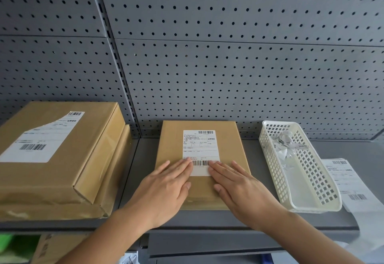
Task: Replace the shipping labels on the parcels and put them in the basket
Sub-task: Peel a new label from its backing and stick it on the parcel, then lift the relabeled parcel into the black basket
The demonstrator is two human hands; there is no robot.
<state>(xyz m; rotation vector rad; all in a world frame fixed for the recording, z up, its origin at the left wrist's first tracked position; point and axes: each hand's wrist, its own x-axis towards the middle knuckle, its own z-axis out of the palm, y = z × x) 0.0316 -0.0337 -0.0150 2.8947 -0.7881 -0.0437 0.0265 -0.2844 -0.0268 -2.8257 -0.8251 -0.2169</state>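
Flat brown cardboard parcel (202, 166) is lying at centre frame on the grey shelf (259, 159); left hand (164, 189) and right hand (241, 191), both spread flat, are pressing its white shipping label (201, 149).

Two bare forearms lead to two bare hands. The left hand (164, 189) and right hand (239, 189) wear no gloves, rings or watch. No sleeve shows on either arm up to the frame edge. The nails that show are short and unpainted.
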